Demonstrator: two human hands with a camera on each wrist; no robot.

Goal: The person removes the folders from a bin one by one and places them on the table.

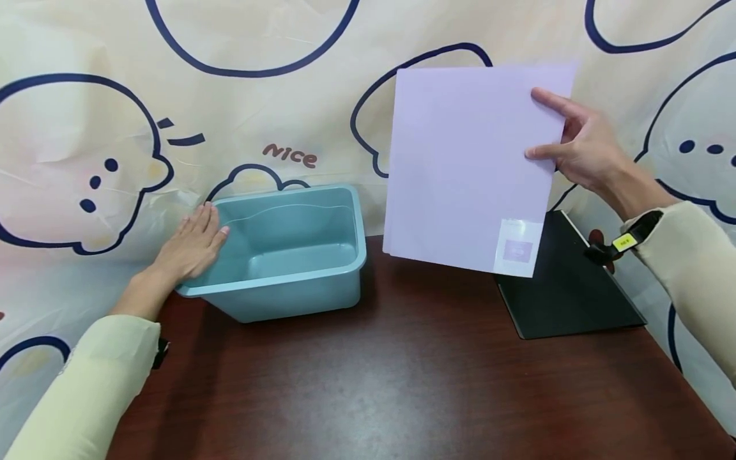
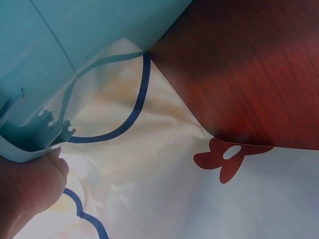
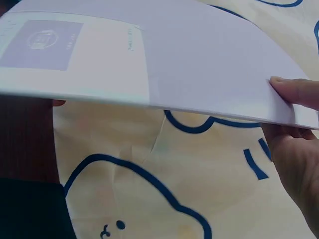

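Note:
My right hand point(image 1: 586, 147) grips a lilac folder point(image 1: 471, 160) by its right edge, with thumb and index finger on the front and other fingers behind. Held upright above the table, the folder carries a clear label pocket point(image 1: 517, 247) at its lower corner. The right wrist view shows the thumb point(image 3: 296, 92) on its face. On the left, my left hand point(image 1: 192, 246) holds the end rim of a light-blue plastic bin point(image 1: 299, 287), thumb toward the inside. From below, in the left wrist view, part of that hand point(image 2: 32, 184) shows against the rim.
A black folder point(image 1: 569, 300) lies at the right of the brown table point(image 1: 368, 383), partly behind the lilac one. Behind the table hangs a cream cloth point(image 1: 241, 121) with blue cartoon outlines. The bin stands close to this cloth.

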